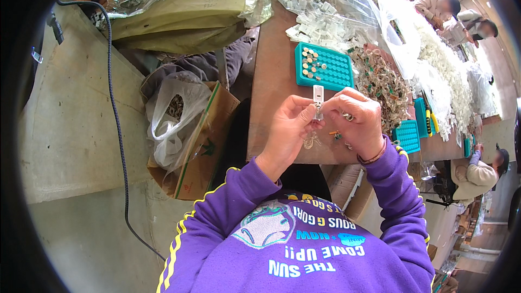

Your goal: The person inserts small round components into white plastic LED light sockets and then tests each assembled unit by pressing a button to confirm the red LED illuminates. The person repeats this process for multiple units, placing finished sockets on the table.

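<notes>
Brown desk (274, 76) carried a teal tray (324, 66) and heaped small parts. Above its near edge, the left hand (286, 127) and right hand (357, 122) had fingers clamped on a small white clip (318, 97), apparently mid-assembly; seating the piece likely needs steady, aligned pressure.

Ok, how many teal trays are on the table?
3: one teal tray beyond the hands, one right of them, one on edge behind it; others may be hidden.
</notes>
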The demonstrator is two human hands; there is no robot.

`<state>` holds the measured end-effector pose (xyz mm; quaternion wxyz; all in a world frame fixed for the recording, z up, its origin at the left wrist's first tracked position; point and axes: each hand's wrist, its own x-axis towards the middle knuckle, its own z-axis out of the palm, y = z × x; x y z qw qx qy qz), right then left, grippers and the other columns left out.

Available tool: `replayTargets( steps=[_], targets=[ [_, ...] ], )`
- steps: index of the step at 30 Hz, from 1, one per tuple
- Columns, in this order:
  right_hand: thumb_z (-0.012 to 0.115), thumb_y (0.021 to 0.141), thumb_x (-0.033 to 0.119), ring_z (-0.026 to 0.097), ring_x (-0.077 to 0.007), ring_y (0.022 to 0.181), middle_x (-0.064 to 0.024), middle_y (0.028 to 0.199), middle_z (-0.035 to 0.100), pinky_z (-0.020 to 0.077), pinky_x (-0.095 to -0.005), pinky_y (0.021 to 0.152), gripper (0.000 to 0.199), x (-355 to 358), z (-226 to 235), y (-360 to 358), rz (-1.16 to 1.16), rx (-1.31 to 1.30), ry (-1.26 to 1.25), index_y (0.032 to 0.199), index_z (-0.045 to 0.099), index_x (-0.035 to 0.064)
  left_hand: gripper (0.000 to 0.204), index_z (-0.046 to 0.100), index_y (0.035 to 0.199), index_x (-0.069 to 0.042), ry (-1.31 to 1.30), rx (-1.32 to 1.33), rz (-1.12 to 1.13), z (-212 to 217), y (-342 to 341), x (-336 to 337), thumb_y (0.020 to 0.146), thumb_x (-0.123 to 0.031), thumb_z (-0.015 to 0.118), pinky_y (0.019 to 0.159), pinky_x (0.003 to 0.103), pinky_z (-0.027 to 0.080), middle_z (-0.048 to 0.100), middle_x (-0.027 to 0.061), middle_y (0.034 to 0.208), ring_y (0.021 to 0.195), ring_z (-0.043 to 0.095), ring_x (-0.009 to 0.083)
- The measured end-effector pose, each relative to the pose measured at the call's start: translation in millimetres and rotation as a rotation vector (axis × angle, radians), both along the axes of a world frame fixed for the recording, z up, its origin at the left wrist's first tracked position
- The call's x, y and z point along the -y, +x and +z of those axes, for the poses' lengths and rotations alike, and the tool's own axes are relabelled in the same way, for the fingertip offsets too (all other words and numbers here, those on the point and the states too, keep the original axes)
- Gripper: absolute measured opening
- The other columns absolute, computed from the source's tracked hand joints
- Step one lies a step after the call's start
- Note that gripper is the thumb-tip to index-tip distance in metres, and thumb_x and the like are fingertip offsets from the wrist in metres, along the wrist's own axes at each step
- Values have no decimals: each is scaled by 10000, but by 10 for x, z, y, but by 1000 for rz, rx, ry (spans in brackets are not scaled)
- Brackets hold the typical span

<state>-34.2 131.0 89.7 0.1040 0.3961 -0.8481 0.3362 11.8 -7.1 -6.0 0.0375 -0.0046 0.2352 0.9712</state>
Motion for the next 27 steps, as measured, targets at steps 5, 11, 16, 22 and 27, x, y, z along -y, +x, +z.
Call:
replayTargets(
  steps=[5,11,16,22,27],
  targets=[
    [707,720,-38,604,-201,621,-61,747,609,496,-296,559,151,19,-26,22,-11,-58,-76,834,686,60,155,556,1041,-55,-32,-19,-11,-9,-8,-7,952,-158,630,776,305,539,645,80,1014,846,640,167],
    [718,730,-11,620,-211,626,-65,734,613,498,-304,559,127,32,18,2,-19,40,-25,830,679,58,119,548,1029,-35,12,0,-6,7,-4,-6,964,-118,604,770,309,549,633,77,1004,844,637,167],
    [717,747,21,635,-221,642,-73,737,626,501,-310,572,92,48,95,-59,3,129,5,818,669,55,123,552,1022,-38,-1,10,9,15,-2,-2,964,-131,607,778,319,551,626,68,1007,874,626,158],
    [686,690,9,646,-247,695,-81,743,627,515,-334,635,180,101,9,20,-50,-43,39,856,670,76,131,560,1027,-54,13,-2,23,6,-12,-11,971,-165,602,790,314,539,631,59,1005,896,619,141],
    [697,636,39,675,-235,822,-71,897,696,518,-375,758,364,115,-211,119,-1,-442,59,999,669,48,124,577,1027,-85,51,-22,45,-11,-10,-19,971,-191,607,784,292,510,651,50,1019,895,620,126]
  ],
)
